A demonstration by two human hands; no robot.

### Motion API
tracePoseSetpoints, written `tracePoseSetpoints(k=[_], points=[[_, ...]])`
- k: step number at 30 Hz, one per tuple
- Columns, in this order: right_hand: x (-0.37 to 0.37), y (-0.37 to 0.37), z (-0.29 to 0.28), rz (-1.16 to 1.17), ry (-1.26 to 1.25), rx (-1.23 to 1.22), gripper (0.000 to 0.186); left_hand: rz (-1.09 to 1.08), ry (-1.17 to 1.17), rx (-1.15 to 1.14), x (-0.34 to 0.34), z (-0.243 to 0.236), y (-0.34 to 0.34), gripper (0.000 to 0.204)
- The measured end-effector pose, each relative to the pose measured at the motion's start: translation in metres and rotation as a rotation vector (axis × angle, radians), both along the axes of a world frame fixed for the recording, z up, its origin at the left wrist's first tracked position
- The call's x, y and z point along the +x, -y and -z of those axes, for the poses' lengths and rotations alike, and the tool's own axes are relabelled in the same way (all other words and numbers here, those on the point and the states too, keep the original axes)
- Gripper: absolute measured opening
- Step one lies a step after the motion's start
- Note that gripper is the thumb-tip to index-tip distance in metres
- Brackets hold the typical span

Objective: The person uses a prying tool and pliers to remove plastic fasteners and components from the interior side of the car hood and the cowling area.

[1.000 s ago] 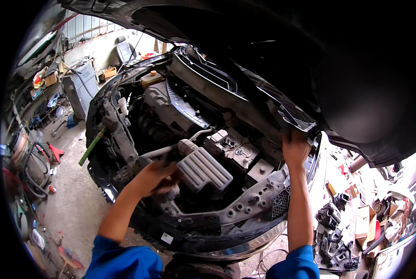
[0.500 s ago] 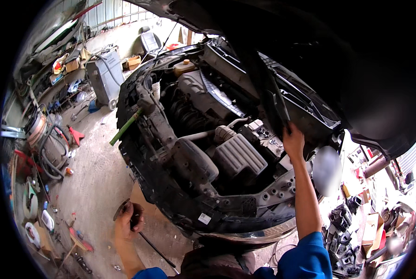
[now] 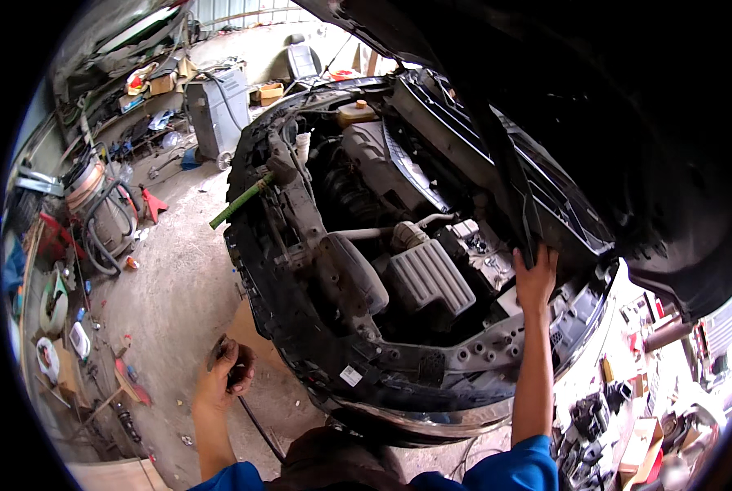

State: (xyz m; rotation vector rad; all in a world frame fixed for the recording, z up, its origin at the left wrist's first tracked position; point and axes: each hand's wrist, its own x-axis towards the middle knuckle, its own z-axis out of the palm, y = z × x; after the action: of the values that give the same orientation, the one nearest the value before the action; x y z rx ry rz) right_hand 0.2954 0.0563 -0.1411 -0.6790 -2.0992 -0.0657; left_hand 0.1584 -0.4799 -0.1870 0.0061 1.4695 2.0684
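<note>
My right hand reaches over the engine bay with its fingers around the lower end of a long black strip. The strip slants up toward the raised hood, where its upper end is lost in the dark. Low on the left, my left hand is closed on a dark, thin piece. From below that hand a black rod or hose runs down toward my body. Nearest my right hand are the battery and the ribbed grey air filter box.
The car's front stands stripped, its bumper edge near me. A green stick juts from its left side. A grey wheeled machine, a vacuum-like drum and a red stand are at left. Loose parts and a cardboard box lie at right.
My view has shifted, so the car sits a little farther right. My right hand stays at the black strip, its fingers now seen spread more around it. The left hand keeps its closed hold.
</note>
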Motion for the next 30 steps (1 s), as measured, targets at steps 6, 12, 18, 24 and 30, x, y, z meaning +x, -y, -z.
tracePoseSetpoints(k=[6,12,18,24,30], points=[[-0.023,0.012,-0.015,-0.003,-0.163,0.050,0.031,0.071,0.033,-0.025,0.004,-0.018,-0.014,0.047],[-0.053,0.041,-0.019,-0.034,-0.299,-0.043,0.030,0.086,0.056,-0.025,-0.028,-0.009,-0.004,0.047],[-0.101,0.082,-0.005,-0.018,-0.448,-0.100,0.030,0.239,0.021,0.002,-0.116,0.018,0.020,0.048],[-0.155,0.107,-0.034,0.245,-0.601,0.022,0.036,0.206,0.039,-0.075,-0.246,0.035,0.083,0.048],[-0.190,0.107,-0.110,0.063,-0.924,-0.541,0.035,0.282,-0.055,-0.063,-0.364,0.019,0.133,0.047]])
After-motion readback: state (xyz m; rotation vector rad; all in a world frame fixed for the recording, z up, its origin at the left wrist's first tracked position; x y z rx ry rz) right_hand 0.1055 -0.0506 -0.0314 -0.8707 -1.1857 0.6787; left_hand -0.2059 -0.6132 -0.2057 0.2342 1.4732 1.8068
